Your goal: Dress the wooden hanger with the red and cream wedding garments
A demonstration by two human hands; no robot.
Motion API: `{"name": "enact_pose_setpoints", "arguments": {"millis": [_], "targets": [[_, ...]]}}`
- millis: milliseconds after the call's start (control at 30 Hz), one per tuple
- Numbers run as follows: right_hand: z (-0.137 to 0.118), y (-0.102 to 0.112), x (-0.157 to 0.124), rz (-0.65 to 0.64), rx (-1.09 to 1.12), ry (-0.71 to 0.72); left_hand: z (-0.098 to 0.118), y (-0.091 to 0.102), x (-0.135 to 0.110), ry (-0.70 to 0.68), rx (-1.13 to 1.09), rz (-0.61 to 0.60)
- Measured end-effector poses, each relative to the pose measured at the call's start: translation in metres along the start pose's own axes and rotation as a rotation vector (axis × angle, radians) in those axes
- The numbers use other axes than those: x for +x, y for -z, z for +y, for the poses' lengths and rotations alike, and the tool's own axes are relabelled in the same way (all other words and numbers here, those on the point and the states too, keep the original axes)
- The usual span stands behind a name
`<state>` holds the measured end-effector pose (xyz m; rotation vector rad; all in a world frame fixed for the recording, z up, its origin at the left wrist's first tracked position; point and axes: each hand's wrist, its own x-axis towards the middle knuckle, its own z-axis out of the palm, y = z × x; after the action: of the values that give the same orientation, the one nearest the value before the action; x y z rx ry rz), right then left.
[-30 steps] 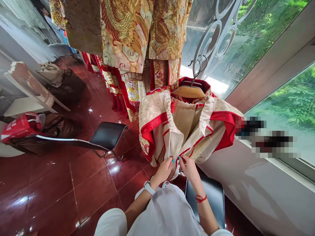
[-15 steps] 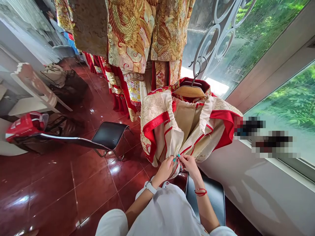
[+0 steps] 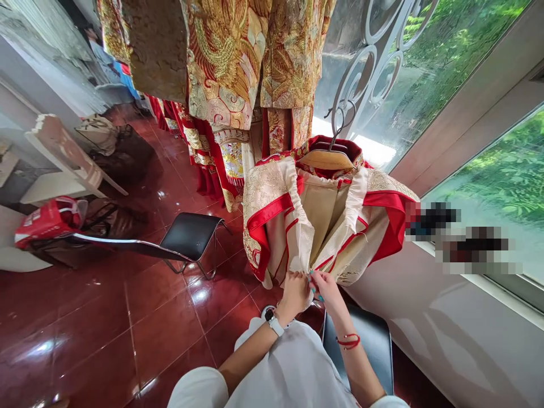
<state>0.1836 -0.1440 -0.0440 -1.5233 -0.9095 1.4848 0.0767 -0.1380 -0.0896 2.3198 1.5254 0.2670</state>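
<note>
A cream and red embroidered garment [image 3: 267, 184] hangs in front of me on a wooden hanger [image 3: 326, 160], its pale lining and gathered white bands facing me. At the lower end of these bands my left hand [image 3: 296, 292] is closed on the garment, back of the hand upward, so its fingertips are mostly hidden. Close against it, my right hand [image 3: 326, 290] pinches the fabric edge between thumb and fingers. Whether a small fastener or thread lies between the fingertips is too small to tell.
Gold and red embroidered garments [image 3: 225, 62] hang behind. A black chair [image 3: 191, 235] stands on the red tiled floor to the left, and another black seat [image 3: 361, 345] is beside my right arm. The window wall [image 3: 425, 300] runs along the right.
My left hand has rolled over, showing its back and the watch face, and moved slightly right. My right hand stays at the fabric edge, its fingers a little lower.
</note>
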Motion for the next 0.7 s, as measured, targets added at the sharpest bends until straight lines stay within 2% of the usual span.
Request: {"name": "enact_pose_setpoints", "arguments": {"millis": [133, 200, 300, 433, 500, 633, 700], "targets": [[-0.034, -0.005, 0.003, -0.001, 0.036, 0.060, -0.001, 0.007, 0.016, 0.048, 0.032, 0.029], [-0.038, -0.007, 0.004, 0.007, 0.047, 0.100, -0.003, 0.010, 0.019, 0.040, 0.041, 0.053], [-0.022, -0.010, 0.009, 0.057, 0.073, 0.118, -0.008, 0.007, 0.012, 0.066, 0.061, 0.123], [0.009, -0.005, 0.017, 0.118, 0.034, 0.107, -0.009, -0.003, -0.001, 0.192, 0.065, 0.343], [0.015, 0.001, 0.020, 0.114, -0.012, 0.117, -0.007, -0.002, 0.000, 0.200, 0.040, 0.398], [0.011, 0.010, 0.022, 0.034, -0.108, 0.161, -0.001, 0.007, 0.013, 0.096, -0.008, 0.290], [0.007, 0.009, 0.022, 0.003, -0.100, 0.135, 0.000, 0.008, 0.018, 0.034, -0.016, 0.239]]}}
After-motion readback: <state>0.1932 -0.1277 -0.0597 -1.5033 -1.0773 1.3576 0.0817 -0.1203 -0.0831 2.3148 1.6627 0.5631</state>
